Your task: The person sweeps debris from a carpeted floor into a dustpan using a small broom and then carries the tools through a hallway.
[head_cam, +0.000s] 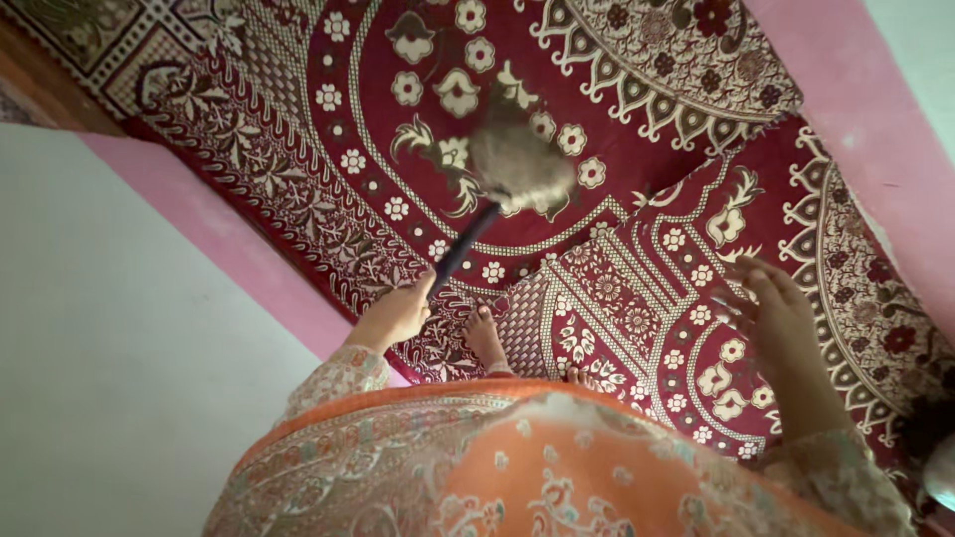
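One dark-handled grey broom point(502, 189) is gripped by the left hand point(396, 316) at seven o'clock; the right hand point(774, 313) is held open, empty, over the patterned red carpet point(637, 298).

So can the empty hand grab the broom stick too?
Probably yes. The right hand is open and empty, and only patterned carpet lies between it and the broom's dark handle, held by the left hand.

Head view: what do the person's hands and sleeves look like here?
Both hands are bare, with no gloves, and no rings or bangles are visible. The left hand emerges from a cream sleeve with a fine floral print. The right hand has a similar pale patterned sleeve. An orange paisley-printed garment covers the body.
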